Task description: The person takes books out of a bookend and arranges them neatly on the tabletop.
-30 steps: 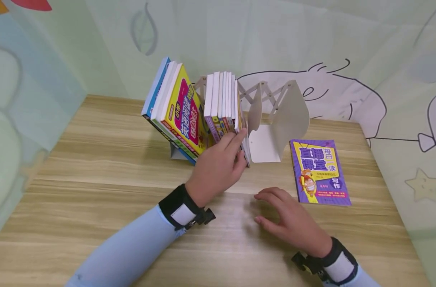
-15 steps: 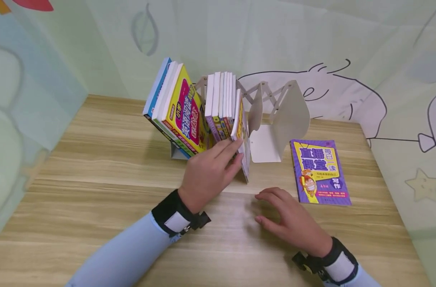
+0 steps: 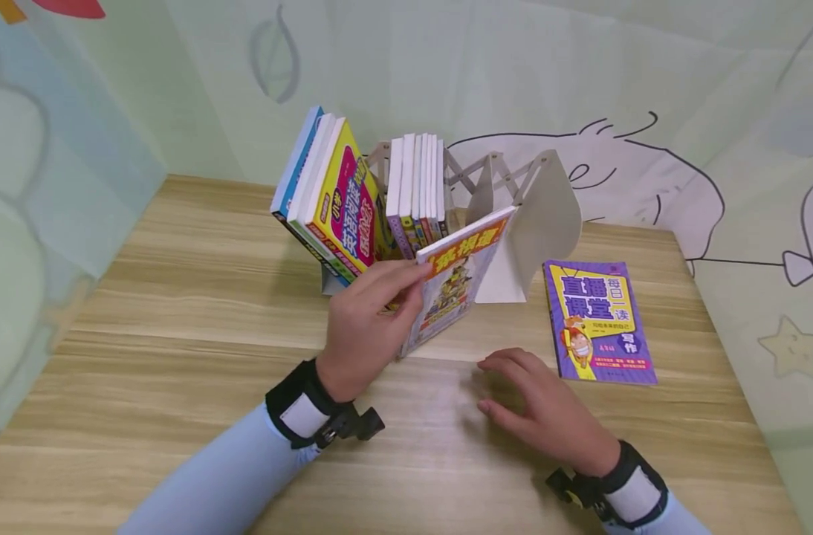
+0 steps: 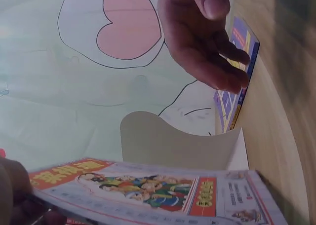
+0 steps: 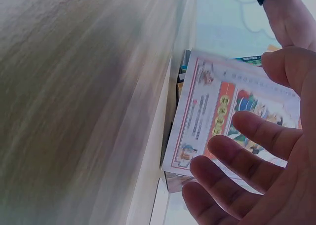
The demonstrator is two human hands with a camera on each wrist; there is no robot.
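Observation:
My left hand [image 3: 369, 319] pinches the near edge of a thin book [image 3: 455, 286] with an orange title band and a white illustrated cover. The book stands upright, turned at an angle, in front of the book rack [image 3: 545, 215]. In the left wrist view its cover [image 4: 148, 190] crosses the bottom. My right hand [image 3: 547, 409] hovers over the table with fingers spread and relaxed, holding nothing. In the right wrist view those fingers [image 5: 247, 166] appear in front of the cover [image 5: 212, 96], apart or touching I cannot tell.
Several big books [image 3: 336, 200] lean left in the rack, the front one yellow. Several thinner white-edged books [image 3: 416, 186] stand beside them. A purple book [image 3: 597, 319] lies flat on the wooden table [image 3: 179, 319] at the right. A patterned wall cloth [image 3: 393, 67] hangs behind.
My left hand has drawn the thin book out of the row toward me and left, and its cover has turned to face more to the front. The right hand has stayed put.

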